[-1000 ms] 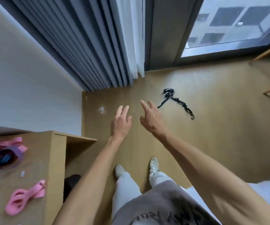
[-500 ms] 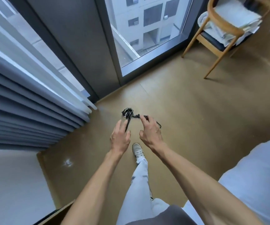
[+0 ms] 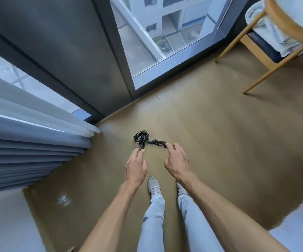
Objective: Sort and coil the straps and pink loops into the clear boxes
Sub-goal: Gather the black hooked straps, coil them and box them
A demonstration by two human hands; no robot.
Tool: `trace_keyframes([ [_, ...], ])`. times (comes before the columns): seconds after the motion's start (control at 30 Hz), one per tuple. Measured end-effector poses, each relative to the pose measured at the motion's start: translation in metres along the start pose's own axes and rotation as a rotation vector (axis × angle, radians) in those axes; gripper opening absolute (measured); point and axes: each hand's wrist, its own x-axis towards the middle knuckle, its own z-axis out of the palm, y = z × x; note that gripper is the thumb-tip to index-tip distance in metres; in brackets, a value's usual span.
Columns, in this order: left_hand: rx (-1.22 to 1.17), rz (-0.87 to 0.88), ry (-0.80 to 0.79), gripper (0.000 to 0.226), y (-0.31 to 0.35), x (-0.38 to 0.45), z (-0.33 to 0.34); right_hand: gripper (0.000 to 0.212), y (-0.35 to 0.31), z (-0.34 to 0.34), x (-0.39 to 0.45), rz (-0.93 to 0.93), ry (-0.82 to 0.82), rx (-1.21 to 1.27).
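Closest in you've got legs in light jeans (image 3: pixel 154 220) and pale sneakers (image 3: pixel 154 185) planted on the tan floor (image 3: pixel 219 151); person is standing and reaching down and forward with both arms, which makes sense since the thing they want is lying on the floor and not on any desk.

Left hand (image 3: pixel 136 167) is held palm down with fingers loosely spread, apart and gripping nothing; its fingertips line up with the lower tail of the black strap (image 3: pixel 141 138), though I can't tell if they touch or just hover above it. Right hand (image 3: pixel 177 160) has its fingers curled downward at the other end of the strap, by the little clump of hardware; looks like a grip just forming, but I can't tell if it's actually clamped on anything.

The strap is a tangled heap, bunched loops on the left and a thin run trailing right; two hands at two ends seems like the sensible way to lift it without knotting it worse.

Further out: gray pleated curtain (image 3: pixel 28 142), dark window frame (image 3: pixel 96 60), and a wooden chair (image 3: pixel 267 42) with folded cloth on it. No clear boxes or pink loops in view.
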Motion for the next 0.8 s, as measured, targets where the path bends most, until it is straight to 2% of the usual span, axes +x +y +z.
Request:
trace_keyframes([
  [0.13,-0.008,-0.09,-0.016,0.046,-0.034,0.069,0.071,0.049,0.024,0.067,0.082,0.007,-0.079,-0.03],
  [0.27,-0.018,-0.15,-0.052,0.043,-0.075,0.139,0.173,0.041,0.062,0.154,0.163,0.013,-0.13,-0.062],
  [0.53,0.017,-0.189,-0.094,0.04,-0.164,0.255,0.366,0.031,0.163,0.334,0.294,0.086,-0.233,-0.125],
  [0.8,0.126,-0.157,-0.14,0.034,-0.208,0.348,0.48,0.031,0.238,0.45,0.376,0.162,-0.244,-0.119],
])
